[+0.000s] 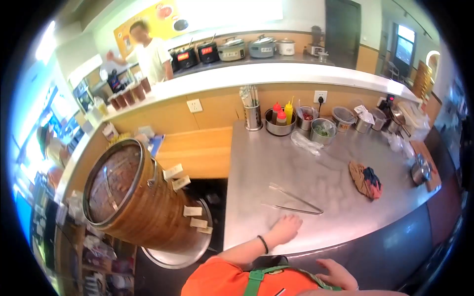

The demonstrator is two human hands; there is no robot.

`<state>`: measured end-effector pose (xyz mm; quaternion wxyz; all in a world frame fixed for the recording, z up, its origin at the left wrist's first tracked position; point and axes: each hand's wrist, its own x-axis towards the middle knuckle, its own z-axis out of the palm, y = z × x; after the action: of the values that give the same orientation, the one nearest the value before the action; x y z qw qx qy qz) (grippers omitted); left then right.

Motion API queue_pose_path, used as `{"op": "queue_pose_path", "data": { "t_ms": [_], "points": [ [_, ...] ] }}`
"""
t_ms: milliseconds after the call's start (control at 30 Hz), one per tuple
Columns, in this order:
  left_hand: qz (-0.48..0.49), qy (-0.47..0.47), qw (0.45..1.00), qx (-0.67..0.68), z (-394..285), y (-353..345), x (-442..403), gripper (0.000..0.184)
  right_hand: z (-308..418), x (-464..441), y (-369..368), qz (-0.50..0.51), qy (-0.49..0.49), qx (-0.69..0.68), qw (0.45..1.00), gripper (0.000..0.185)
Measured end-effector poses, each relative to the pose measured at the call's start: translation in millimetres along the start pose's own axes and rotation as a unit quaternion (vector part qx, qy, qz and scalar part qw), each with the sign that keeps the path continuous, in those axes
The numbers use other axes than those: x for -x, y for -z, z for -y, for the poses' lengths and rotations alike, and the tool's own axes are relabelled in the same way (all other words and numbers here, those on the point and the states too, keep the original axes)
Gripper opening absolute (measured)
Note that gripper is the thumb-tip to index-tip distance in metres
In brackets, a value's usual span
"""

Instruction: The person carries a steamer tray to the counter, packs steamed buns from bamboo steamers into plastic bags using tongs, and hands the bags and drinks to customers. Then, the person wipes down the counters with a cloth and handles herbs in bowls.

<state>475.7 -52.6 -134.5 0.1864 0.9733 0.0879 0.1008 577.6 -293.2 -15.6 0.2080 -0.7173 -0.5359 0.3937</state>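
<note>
My left hand (286,228), with a black band on its wrist, rests palm down near the front edge of the steel table (256,167). Its fingers look curled loosely and nothing shows in them. Just beyond it lie metal tongs (301,203), their arms spread, not held. My right hand (337,274) is low in front of my body, near the green apron strap (316,281), fingers apart and holding nothing visible. A crumpled brown, black and red cloth (365,180) lies on the table to the right.
At left stands a tall bamboo steamer (143,207) with wooden tags. Along the table's back are a utensil holder (253,117), a bowl of sauce bottles (280,123) and several containers. A metal pot (420,170) sits far right. A person (153,59) stands behind the white counter (217,80).
</note>
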Motion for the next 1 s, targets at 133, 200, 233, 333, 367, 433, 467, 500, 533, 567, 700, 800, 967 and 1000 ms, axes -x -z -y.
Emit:
{"op": "queue_pose_path", "data": {
  "t_ms": [133,200,233,333,367,433,467,500,533,567,700,800,967,1000],
  "points": [
    [-0.074,0.102,0.986,-0.112,32.2,-22.1,-47.1,0.041,-39.7,-35.0,67.7,0.025,-0.005,0.032,0.999,0.055],
    [0.003,0.166,0.976,-0.139,35.7,-29.4,-57.2,0.032,-97.2,-59.4,99.5,0.024,0.047,0.059,0.997,0.056],
    [-0.004,0.18,0.973,-0.142,33.6,-34.7,-59.8,0.032,-112.7,-69.4,116.5,-0.003,0.054,0.047,0.997,0.057],
    [0.041,0.176,0.973,-0.145,25.2,-48.1,-67.2,0.024,-182.6,-114.6,175.1,-0.11,0.126,0.211,0.963,0.065],
    [0.049,0.181,0.974,-0.129,19.0,-51.7,-69.8,0.021,-209.0,-129.0,195.9,-0.142,0.092,0.236,0.957,0.08],
    [0.05,0.206,0.97,-0.121,8.5,-53.8,-72.2,0.018,-223.1,-146.1,236.6,-0.153,0.062,0.299,0.94,0.085],
    [0.028,0.2,0.972,-0.121,-1.6,-56.4,-72.1,0.014,-230.4,-154.5,253.9,-0.177,0.012,0.353,0.919,0.09],
    [0.01,0.192,0.974,-0.121,-10.8,-60.1,-69.8,0.011,-254.2,-165.2,268.8,-0.152,-0.023,0.345,0.926,0.098],
    [0.012,0.206,0.971,-0.124,-19.4,-65.9,-66.8,0.011,-271.9,-173.5,276.6,-0.143,-0.012,0.343,0.928,0.098],
    [-0.011,0.214,0.97,-0.116,-28.9,-73.3,-65.9,0.011,-288.5,-179.6,283.9,-0.123,-0.02,0.333,0.935,0.099],
    [-0.04,0.277,0.954,-0.109,-66.8,-68.6,-57.3,0.01,-357.4,-207.4,283.2,-0.14,0.048,0.229,0.962,0.097],
    [-0.049,0.316,0.94,-0.118,-83.1,-66.8,-46.2,0.012,-357.7,-202.9,274.2,-0.185,0.074,0.214,0.956,0.091],
    [-0.065,0.342,0.923,-0.162,-97.5,-56.9,-34.7,0.013,-349.1,-203.5,249.1,-0.206,0.122,0.191,0.952,0.082],
    [-0.067,0.339,0.924,-0.166,-97.7,-54.7,-31.6,0.013,-341.0,-202.9,239.0,-0.202,0.12,0.178,0.956,0.081]
  ]
}}
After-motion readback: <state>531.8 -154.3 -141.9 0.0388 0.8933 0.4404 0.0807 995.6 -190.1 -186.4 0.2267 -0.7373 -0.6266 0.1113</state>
